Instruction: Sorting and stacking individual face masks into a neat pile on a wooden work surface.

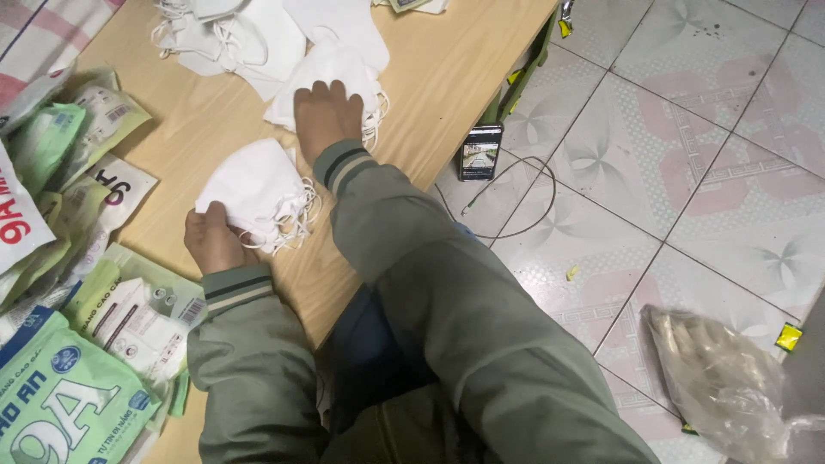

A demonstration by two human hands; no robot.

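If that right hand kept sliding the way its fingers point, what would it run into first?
The right hand already lies on a loose white face mask. Its fingers point up the wooden table, so it would probably meet the bigger heap of white masks next; the heap's height is unclear.

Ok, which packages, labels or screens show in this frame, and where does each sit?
Green and white flat packets: stacked at the table's left edge, near the left hand.
White printed packets: further up that edge.
Phone: propped on the tiled floor by the table, screen lit.
Clear plastic bag: crumpled, lower right floor.
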